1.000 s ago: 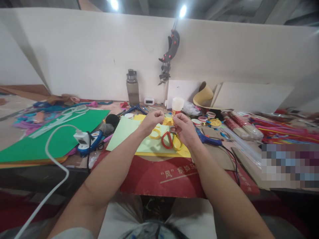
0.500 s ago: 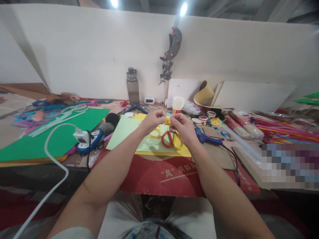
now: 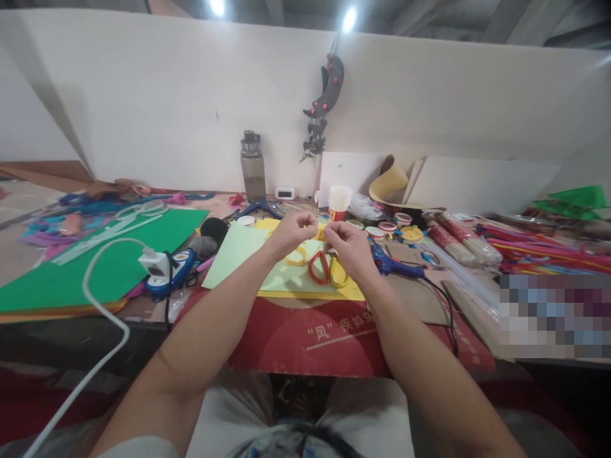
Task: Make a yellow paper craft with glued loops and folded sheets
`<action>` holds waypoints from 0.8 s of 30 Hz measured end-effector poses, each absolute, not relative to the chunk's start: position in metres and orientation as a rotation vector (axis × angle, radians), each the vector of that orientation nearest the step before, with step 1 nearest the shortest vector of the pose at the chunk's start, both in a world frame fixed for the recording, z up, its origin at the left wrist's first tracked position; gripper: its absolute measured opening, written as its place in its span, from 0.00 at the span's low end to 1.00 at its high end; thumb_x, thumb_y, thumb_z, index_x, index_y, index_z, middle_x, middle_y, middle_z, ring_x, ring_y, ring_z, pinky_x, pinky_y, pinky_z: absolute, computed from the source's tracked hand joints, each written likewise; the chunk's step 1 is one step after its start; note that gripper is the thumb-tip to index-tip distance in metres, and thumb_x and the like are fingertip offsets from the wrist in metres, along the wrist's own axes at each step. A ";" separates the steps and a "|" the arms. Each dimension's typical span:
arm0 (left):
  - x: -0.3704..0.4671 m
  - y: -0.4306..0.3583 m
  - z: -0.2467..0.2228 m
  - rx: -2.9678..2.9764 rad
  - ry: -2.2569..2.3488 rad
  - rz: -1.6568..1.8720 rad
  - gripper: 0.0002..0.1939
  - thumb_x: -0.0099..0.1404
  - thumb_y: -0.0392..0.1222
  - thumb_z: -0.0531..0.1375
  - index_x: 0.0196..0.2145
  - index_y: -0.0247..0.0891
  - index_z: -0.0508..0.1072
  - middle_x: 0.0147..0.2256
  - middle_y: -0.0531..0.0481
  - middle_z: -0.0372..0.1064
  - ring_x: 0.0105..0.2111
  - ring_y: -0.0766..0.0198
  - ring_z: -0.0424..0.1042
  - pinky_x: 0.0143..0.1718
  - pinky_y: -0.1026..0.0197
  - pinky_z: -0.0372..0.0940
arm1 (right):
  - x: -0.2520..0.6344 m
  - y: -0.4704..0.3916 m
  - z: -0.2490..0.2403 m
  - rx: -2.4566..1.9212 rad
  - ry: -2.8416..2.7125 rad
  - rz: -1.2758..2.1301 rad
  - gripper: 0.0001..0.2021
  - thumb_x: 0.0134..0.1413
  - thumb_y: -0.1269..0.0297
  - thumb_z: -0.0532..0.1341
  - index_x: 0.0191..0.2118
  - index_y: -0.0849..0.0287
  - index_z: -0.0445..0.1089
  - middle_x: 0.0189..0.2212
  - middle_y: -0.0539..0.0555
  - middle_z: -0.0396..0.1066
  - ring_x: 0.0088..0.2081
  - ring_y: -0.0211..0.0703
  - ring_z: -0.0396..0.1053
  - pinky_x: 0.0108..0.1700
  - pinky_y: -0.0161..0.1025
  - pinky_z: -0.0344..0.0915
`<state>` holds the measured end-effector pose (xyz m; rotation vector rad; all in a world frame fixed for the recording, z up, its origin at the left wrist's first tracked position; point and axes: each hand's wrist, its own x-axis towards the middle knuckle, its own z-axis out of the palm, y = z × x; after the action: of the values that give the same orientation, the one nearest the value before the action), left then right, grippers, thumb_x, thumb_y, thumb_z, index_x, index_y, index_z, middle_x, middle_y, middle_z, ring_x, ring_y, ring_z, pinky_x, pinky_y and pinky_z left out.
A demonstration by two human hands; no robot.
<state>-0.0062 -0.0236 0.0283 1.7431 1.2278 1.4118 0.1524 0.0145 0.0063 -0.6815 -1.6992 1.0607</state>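
Small yellow piece: up between both hands, above the pale green sheet; its exact shape is too blurred for me to make out from here.
Left hand (image 3: 290, 238): thumb and fingers drawn together, pinching the small yellow piece (image 3: 321, 233) from its side.
Right hand (image 3: 352, 247): fingertips closed on the opposite side, the rest of the hand loosely bent. Two pinches probably keep such a slight thing steady and in sight.
Yellow strip (image 3: 296, 263): curled on the sheet just beneath, within easy reach.
Scissors (image 3: 327, 270): red and yellow handles towards the person, handy for picking up, I'd judge.
Pale green sheet (image 3: 231, 257): lying over yellow paper (image 3: 286, 294), on a red board (image 3: 305, 346) that likely shields the table.
Glue gun (image 3: 405, 270): lying right of the hands, cord trailing off the near side.
Paper cup (image 3: 340, 196): upright beyond the hands, pale above a red band; nothing pokes over its rim.
Round tubs (image 3: 375, 233): grouped right of the cup, pale tops hiding what's inside.
Bottle (image 3: 252, 172): standing capped by the white wall, smoky sides.
Plastic wrap (image 3: 477, 247): bundled sticks inside, kept together by it, beside bright fuzzy stems (image 3: 563, 251).
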 end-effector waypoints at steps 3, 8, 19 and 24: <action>-0.007 -0.023 0.028 1.739 1.218 1.398 0.07 0.54 0.42 0.59 0.25 0.36 0.66 0.23 0.55 0.61 0.25 0.69 0.60 0.29 0.65 0.56 | 0.153 0.014 0.008 -0.697 -1.725 0.973 0.10 0.50 0.56 0.61 0.26 0.57 0.69 0.21 0.46 0.64 0.24 0.35 0.60 0.30 0.36 0.58; -0.008 -0.022 0.029 1.797 1.234 1.350 0.07 0.54 0.42 0.59 0.28 0.36 0.71 0.28 0.51 0.68 0.31 0.65 0.67 0.35 0.62 0.62 | 0.153 0.014 0.008 -0.705 -1.738 0.903 0.09 0.49 0.57 0.60 0.25 0.57 0.68 0.23 0.47 0.65 0.25 0.36 0.58 0.31 0.36 0.57; -0.006 -0.023 0.031 2.069 1.587 1.241 0.06 0.52 0.41 0.60 0.26 0.36 0.74 0.31 0.50 0.73 0.37 0.59 0.69 0.44 0.59 0.61 | 0.152 0.017 0.002 -0.684 -1.865 0.597 0.06 0.52 0.62 0.58 0.27 0.57 0.67 0.26 0.51 0.66 0.31 0.41 0.63 0.36 0.39 0.59; -0.008 -0.021 0.027 2.033 1.623 1.196 0.10 0.51 0.43 0.59 0.29 0.35 0.75 0.32 0.50 0.73 0.36 0.60 0.69 0.42 0.59 0.61 | 0.151 0.021 -0.004 -0.653 -1.914 0.399 0.04 0.54 0.65 0.58 0.29 0.56 0.65 0.28 0.52 0.67 0.34 0.44 0.64 0.39 0.41 0.60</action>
<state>-0.0082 -0.0213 0.0273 2.0333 1.6229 1.1956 0.1512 0.0205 -0.0038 -0.6535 -1.9145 0.3986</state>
